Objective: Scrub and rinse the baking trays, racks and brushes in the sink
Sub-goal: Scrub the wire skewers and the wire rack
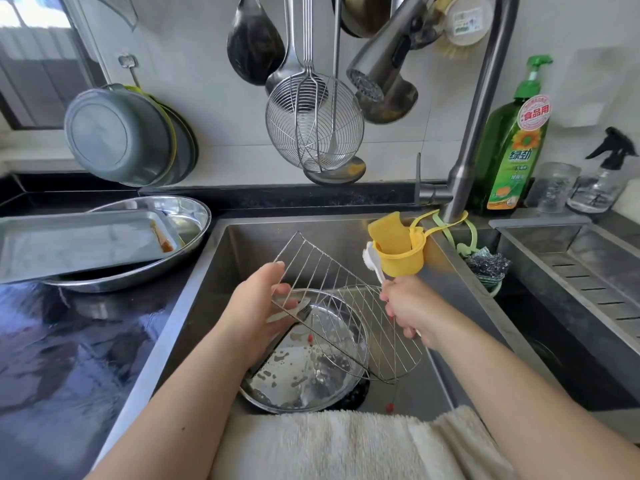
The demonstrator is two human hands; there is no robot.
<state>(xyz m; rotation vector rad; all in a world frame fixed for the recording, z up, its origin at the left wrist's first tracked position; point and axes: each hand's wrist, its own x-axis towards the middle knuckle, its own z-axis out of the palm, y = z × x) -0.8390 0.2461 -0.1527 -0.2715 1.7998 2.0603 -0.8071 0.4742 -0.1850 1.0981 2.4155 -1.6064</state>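
over the sink [214, 271], the left hand [256, 303] grips a wire rack [346, 299] by its edge, tilted above a round pan [304, 372]. the right hand [412, 310] clasps a white brush [372, 259] against the rack's far side. best to steady the rack and scrub along the wires, both faces, before rinsing.

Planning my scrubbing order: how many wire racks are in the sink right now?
2. One wire rack is tilted up, gripped by the left hand. A second rack lies partly under it, by the right hand, over the round tray. Others could be hidden beneath.
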